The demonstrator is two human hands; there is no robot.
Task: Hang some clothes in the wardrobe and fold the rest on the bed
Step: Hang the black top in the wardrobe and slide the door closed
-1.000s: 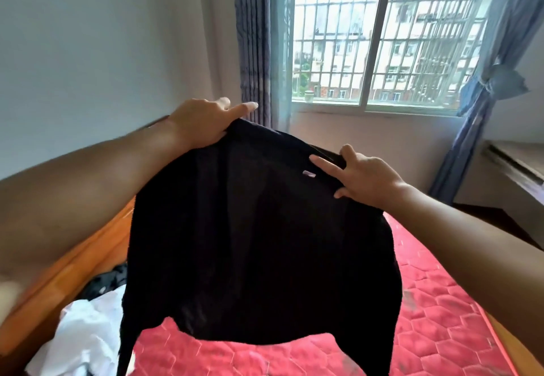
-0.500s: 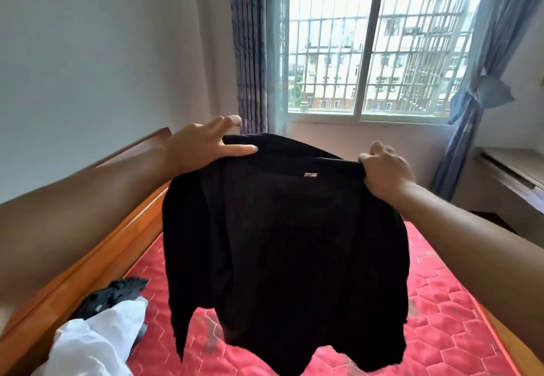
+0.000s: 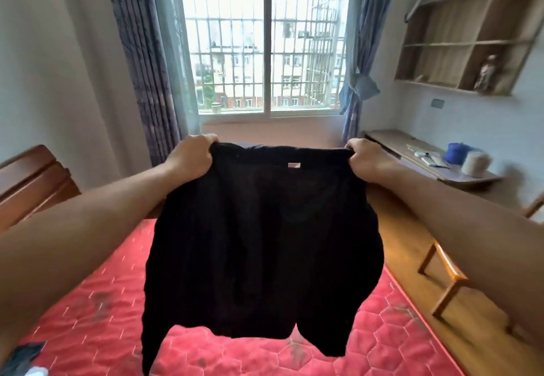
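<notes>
At the far left, the wooden headboard [image 3: 29,181] stands at the edge of the bed. In the near left corner lies a bit of dark cloth [image 3: 25,353] with a scrap of white cloth [image 3: 38,371] beside it.

The left hand [image 3: 191,155] is curled tight around the top left corner of the black top [image 3: 259,243]. The top hangs flat in the air between both hands, over the middle of the bed. A small pale label [image 3: 294,165] shows near its top edge. One sleeve hangs down on each side, and the left one hangs lower. The right hand [image 3: 365,158] is curled tight around the top right corner.

There is open bed on both sides of the top and under it. To the right of the bed is a strip of wooden floor with a wooden stool [image 3: 444,275] near the bed's edge.

The red mattress [image 3: 88,302] is bare and quilted, with some dark smudges. Behind it is a barred window [image 3: 265,52] with a curtain [image 3: 147,66] on each side. On the right wall, a long desk [image 3: 426,158] holds a blue thing [image 3: 456,153] and a cream roll [image 3: 475,163]. Above it is a wooden shelf [image 3: 465,40] with a small figure [image 3: 485,72] on it.
</notes>
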